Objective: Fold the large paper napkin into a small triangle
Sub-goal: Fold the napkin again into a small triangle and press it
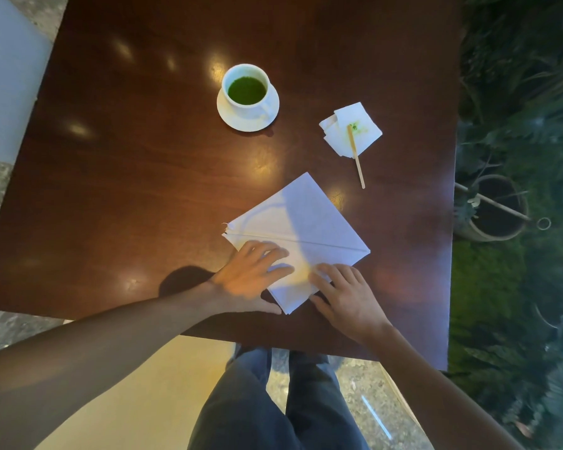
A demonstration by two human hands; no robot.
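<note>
Pressing both flat, unclenched hands, left and right, on the diagonally creased napkin lying on the worktop, I judge folding it corner-to-corner comes next.

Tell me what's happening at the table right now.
A person is folding the napkin on the table. It lies as a diamond with a diagonal crease across it. The left hand and right hand press flat on its near half. Farther off stand a cup of green drink and a stained used napkin with a stirrer.
</note>
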